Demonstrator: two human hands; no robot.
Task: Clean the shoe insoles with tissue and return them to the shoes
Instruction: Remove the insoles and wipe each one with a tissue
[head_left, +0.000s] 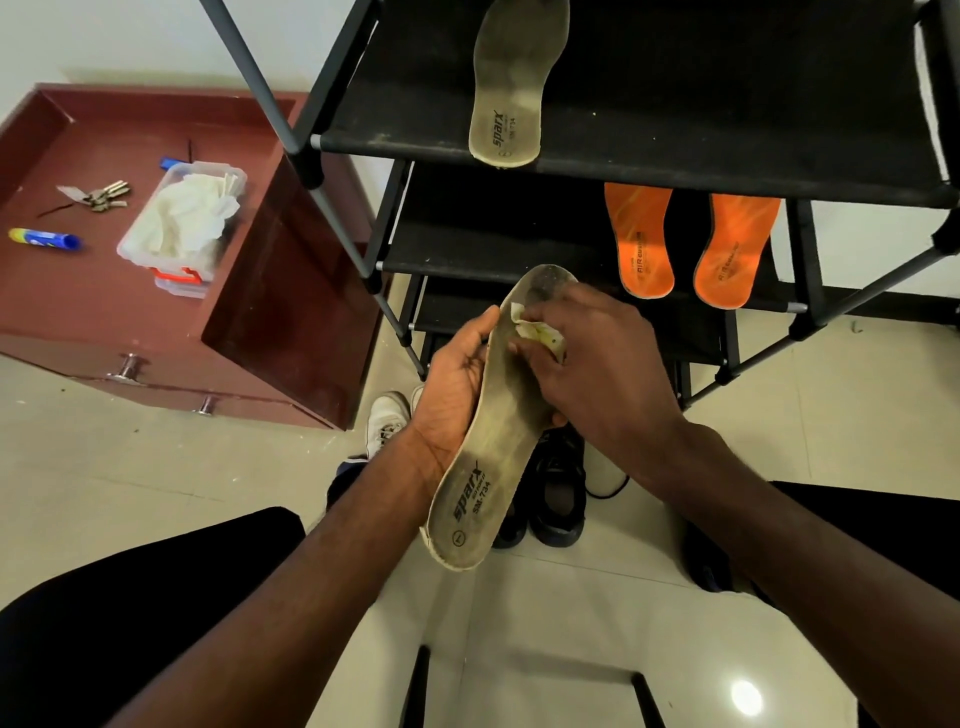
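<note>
My left hand (451, 387) grips a dirty beige insole (491, 467) by its left edge, holding it toe-up in front of me. Pressed on its toe half is a crumpled tissue (537, 330), pinched under the fingers of my right hand (597, 374). A matching beige insole (511, 88) lies on the top shelf of the black shoe rack (727, 130). Two orange insoles (641, 241) (735, 249) rest on the shelf below. On the floor under my hands stand black shoes (558, 493) and a white shoe (384, 415).
A dark red cabinet (249, 322) at the left carries a clear plastic box of tissues (182, 223), a bunch of keys (101, 196) and a blue tube (44, 240). Cream floor tiles (831, 415) surround the rack. My dark-clad knees fill the lower corners.
</note>
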